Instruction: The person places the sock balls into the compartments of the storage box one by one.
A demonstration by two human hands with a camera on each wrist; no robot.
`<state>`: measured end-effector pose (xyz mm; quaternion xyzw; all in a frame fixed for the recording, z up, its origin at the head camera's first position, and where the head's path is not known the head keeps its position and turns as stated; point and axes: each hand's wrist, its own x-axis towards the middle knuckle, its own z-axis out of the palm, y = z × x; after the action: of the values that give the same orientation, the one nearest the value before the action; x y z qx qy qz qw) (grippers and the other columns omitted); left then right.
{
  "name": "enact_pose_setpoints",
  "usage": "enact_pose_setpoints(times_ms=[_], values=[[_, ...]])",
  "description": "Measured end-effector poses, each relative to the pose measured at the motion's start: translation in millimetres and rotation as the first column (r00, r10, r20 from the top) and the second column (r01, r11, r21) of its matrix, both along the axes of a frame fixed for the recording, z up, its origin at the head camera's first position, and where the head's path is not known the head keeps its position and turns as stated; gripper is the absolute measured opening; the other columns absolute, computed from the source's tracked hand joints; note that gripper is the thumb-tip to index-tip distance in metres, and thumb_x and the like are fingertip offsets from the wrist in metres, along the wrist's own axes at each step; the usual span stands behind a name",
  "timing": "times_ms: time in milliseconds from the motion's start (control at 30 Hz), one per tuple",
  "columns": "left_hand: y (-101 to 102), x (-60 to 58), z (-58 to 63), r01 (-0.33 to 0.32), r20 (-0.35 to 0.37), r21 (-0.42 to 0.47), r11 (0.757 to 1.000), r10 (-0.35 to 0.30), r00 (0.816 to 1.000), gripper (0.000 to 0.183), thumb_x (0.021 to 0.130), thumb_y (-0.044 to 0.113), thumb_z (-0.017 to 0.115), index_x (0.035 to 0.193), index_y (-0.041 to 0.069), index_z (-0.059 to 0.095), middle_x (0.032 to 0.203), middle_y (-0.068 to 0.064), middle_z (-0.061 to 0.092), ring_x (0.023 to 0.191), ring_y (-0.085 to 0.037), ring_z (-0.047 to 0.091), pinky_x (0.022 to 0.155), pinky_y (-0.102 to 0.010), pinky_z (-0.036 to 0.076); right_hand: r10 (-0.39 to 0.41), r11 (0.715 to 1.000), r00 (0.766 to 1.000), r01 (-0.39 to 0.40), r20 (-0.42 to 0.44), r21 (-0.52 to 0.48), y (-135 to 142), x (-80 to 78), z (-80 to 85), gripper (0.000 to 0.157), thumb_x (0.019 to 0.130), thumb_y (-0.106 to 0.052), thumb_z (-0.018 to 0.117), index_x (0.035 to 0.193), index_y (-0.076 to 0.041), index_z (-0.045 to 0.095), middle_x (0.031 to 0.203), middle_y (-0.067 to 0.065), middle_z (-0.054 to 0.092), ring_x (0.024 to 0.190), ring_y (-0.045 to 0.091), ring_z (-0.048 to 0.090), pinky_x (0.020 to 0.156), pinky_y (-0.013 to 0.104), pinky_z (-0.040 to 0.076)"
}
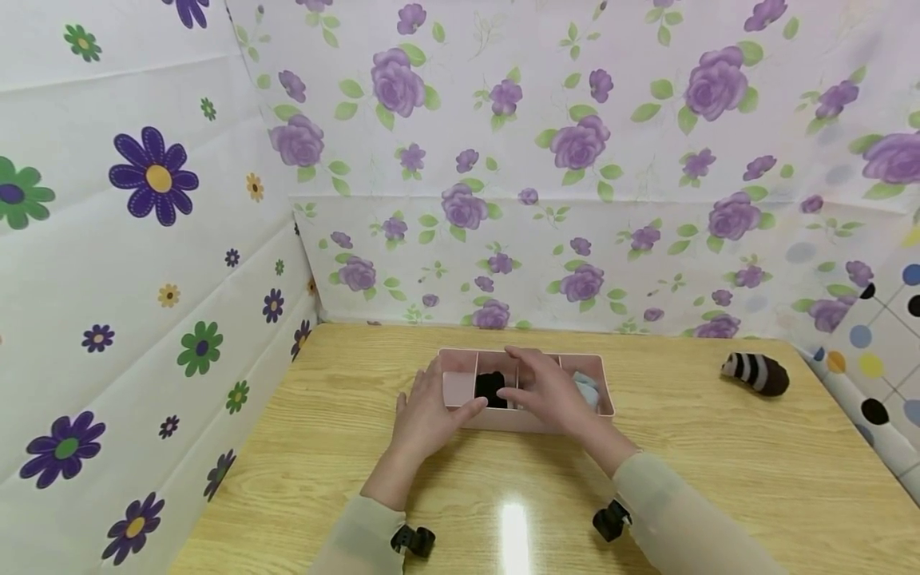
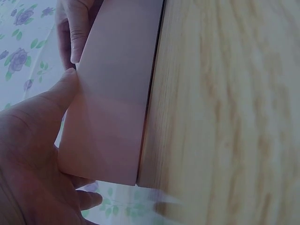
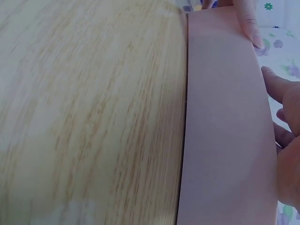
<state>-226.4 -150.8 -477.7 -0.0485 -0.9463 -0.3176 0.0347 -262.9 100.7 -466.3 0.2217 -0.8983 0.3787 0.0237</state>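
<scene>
A long pink box (image 1: pixel 503 419) with divided compartments lies across the table. My left hand (image 1: pixel 426 411) is at its left end, fingers spread along the end wall; in the left wrist view the thumb (image 2: pixel 65 86) touches the top edge. Over the middle and right compartments is my right hand (image 1: pixel 546 391), fingers apart, holding nothing visible. A black rolled cloth item (image 1: pixel 491 387), possibly a sock, sits in the second compartment from the left. A light blue folded cloth (image 1: pixel 586 389) lies in the rightmost one, partly hidden by the right hand. The leftmost compartment shows its bare floor.
On the table's right side lies a rolled dark brown sock (image 1: pixel 756 374) with black and white stripes. Flowered sheets (image 1: pixel 431 239) hang behind the wooden table (image 1: pixel 345 383) and on its left. A dotted sheet (image 1: pixel 880 383) borders the right.
</scene>
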Motion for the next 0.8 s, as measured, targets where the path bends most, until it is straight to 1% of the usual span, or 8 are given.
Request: enact_pose_setpoints(times_ms=[167,267,433,500,567,667,733,800], values=[[0,-0.7,0.4,0.009,-0.002,0.006,1.0,-0.009,1.0,0.121,0.094,0.079,0.07,0.178,0.011,0.017,0.179,-0.017,0.029,0.165,-0.046,0.022,0.124,-0.081,0.015,-0.024,1.0,1.0,0.024,-0.009,-0.018,7,4.8,3.1,0.078,0.1,-0.033,0.086,0.166,-0.013,0.05,0.165,0.013,0.053,0.148,0.039,0.054,0.113,0.06,0.052],[-2,0.0,-0.6,0.004,0.002,0.001,1.0,-0.004,1.0,0.12,0.094,0.079,0.07,0.178,0.012,0.016,0.179,-0.017,0.03,0.166,-0.045,0.022,0.125,-0.081,0.014,-0.022,1.0,0.999,0.021,-0.04,-0.008,11,8.5,2.6,0.077,0.1,-0.032,0.086,0.165,-0.011,0.052,0.163,0.014,0.056,0.148,0.039,0.055,0.114,0.06,0.052],[-3,1.0,-0.9,-0.002,0.008,0.002,1.0,0.002,1.0,0.121,0.094,0.079,0.07,0.178,0.012,0.016,0.179,-0.017,0.03,0.166,-0.045,0.022,0.125,-0.08,0.014,-0.02,1.0,0.993,0.02,-0.113,-0.004,24,16.6,3.2,0.073,0.1,-0.028,0.086,0.162,-0.006,0.055,0.158,0.016,0.059,0.143,0.04,0.059,0.109,0.059,0.055],[-3,1.3,-0.9,-0.001,0.009,0.01,1.0,0.0,1.0,0.121,0.094,0.079,0.071,0.178,0.011,0.017,0.179,-0.018,0.029,0.166,-0.045,0.022,0.126,-0.08,0.013,-0.029,1.0,0.992,0.027,-0.123,-0.013,31,19.7,4.5,0.072,0.099,-0.027,0.087,0.161,-0.005,0.056,0.153,0.017,0.063,0.13,0.04,0.066,0.103,0.058,0.058],[-2,1.4,-1.1,0.001,0.01,0.016,1.0,-0.002,1.0,0.122,0.094,0.079,0.071,0.178,0.01,0.016,0.179,-0.018,0.029,0.166,-0.045,0.021,0.126,-0.079,0.012,-0.049,0.999,0.989,0.049,-0.138,0.0,40,22.4,5.7,0.071,0.099,-0.027,0.087,0.16,-0.004,0.057,0.152,0.018,0.063,0.127,0.04,0.066,0.103,0.06,0.057],[0,0.8,-2.0,0.003,0.011,0.018,1.0,-0.003,1.0,0.122,0.094,0.079,0.071,0.178,0.011,0.016,0.18,-0.017,0.028,0.166,-0.045,0.021,0.126,-0.079,0.012,-0.08,0.996,0.985,0.085,-0.152,0.022,55,26.0,8.0,0.071,0.099,-0.028,0.087,0.159,-0.005,0.057,0.151,0.02,0.063,0.128,0.043,0.064,0.106,0.064,0.053],[0,0.1,-2.9,0.003,0.011,0.016,1.0,-0.004,1.0,0.121,0.094,0.079,0.07,0.179,0.012,0.015,0.18,-0.016,0.028,0.166,-0.045,0.021,0.126,-0.08,0.013,-0.104,0.993,0.981,0.112,-0.164,0.043,66,28.5,9.3,0.072,0.099,-0.029,0.087,0.16,-0.006,0.057,0.156,0.02,0.06,0.142,0.045,0.056,0.113,0.067,0.049],[0,-0.9,-3.5,0.003,0.008,0.016,1.0,-0.003,1.0,0.121,0.094,0.079,0.07,0.179,0.012,0.015,0.18,-0.016,0.028,0.166,-0.045,0.021,0.125,-0.08,0.013,-0.116,0.991,0.979,0.125,-0.17,0.041,76,30.5,11.0,0.072,0.099,-0.027,0.087,0.161,-0.005,0.056,0.158,0.021,0.058,0.145,0.047,0.052,0.113,0.069,0.047]])
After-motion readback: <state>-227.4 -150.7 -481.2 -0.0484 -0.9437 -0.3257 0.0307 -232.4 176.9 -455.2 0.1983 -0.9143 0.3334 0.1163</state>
